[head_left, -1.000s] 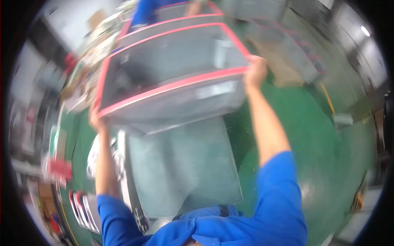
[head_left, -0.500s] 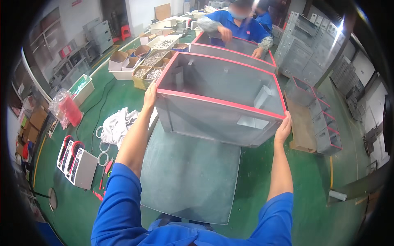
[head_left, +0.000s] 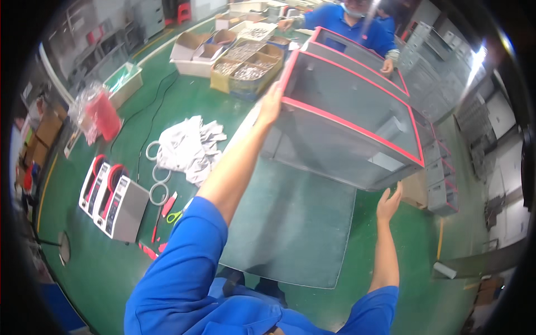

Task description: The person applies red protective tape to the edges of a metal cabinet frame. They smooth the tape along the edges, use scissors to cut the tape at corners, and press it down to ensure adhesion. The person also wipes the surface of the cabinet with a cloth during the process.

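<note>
A large grey sheet-metal box [head_left: 340, 120] with red tape along its rims stands tilted ahead of me on a green floor. My left hand [head_left: 272, 105] grips its near left corner at the red edge. My right hand [head_left: 389, 202] hangs open just below the box's lower right corner, not touching it. A grey mat [head_left: 296, 223] lies on the floor under and in front of the box. A second red-rimmed box [head_left: 357, 53] stands behind, where a person in blue [head_left: 352, 19] rests a hand on it.
Cardboard boxes of small metal parts [head_left: 245, 61] sit at the back. A heap of white cloth [head_left: 187, 148], tape rings [head_left: 159, 184], two tape dispensers [head_left: 109, 195] and green scissors [head_left: 176, 216] lie at left. Smaller grey boxes [head_left: 441, 184] stack at right.
My right hand has come off the box's right corner and now hangs open below it. The box sits further away and to the right; my left hand still holds its corner.
</note>
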{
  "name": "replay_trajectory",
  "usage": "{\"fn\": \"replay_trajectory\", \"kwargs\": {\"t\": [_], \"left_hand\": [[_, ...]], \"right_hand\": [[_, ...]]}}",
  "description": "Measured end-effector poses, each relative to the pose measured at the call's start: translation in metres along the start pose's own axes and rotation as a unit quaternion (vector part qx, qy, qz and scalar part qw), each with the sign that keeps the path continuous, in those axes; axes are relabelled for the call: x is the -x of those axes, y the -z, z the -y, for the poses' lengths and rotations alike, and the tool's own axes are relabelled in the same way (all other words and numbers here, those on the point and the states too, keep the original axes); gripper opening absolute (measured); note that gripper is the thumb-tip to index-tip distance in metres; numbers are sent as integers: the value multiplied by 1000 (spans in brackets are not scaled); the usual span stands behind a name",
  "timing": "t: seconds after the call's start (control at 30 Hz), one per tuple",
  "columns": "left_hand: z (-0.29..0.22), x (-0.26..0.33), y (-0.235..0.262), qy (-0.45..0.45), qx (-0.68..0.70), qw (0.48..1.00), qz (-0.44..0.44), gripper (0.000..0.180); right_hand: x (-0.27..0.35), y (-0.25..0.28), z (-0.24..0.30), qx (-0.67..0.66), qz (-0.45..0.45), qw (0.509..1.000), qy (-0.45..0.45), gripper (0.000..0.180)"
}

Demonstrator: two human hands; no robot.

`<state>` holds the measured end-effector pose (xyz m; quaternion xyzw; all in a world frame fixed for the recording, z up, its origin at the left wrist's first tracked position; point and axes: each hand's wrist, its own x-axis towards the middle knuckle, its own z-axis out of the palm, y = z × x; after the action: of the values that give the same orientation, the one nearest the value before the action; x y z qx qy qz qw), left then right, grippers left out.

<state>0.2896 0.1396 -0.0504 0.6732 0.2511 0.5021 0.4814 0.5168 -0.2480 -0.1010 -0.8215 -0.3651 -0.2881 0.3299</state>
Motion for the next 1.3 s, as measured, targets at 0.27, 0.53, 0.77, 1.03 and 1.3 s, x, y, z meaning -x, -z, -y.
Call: {"fn": "replay_trajectory", "kwargs": {"t": [0.27, 0.53, 0.77, 1.03, 1.3], "left_hand": [[16, 12, 8, 36, 52, 998, -28, 61], [39, 86, 31, 75, -10, 996, 55, 78], [36, 123, 33, 46, -54, 996, 47, 76], [15, 197, 84, 149, 90, 984, -26, 43], [83, 219, 99, 230, 41, 967, -97, 33]], "right_hand": [[-88, -38, 216, -80, 101, 965, 228, 34], [-130, -100, 259, -96, 283, 945, 134, 34], [-141, -93, 254, -106, 332, 931, 107, 35], [-104, -30, 258, -127, 434, 887, 93, 37], [-70, 28, 220, -105, 487, 866, 45, 36]]}}
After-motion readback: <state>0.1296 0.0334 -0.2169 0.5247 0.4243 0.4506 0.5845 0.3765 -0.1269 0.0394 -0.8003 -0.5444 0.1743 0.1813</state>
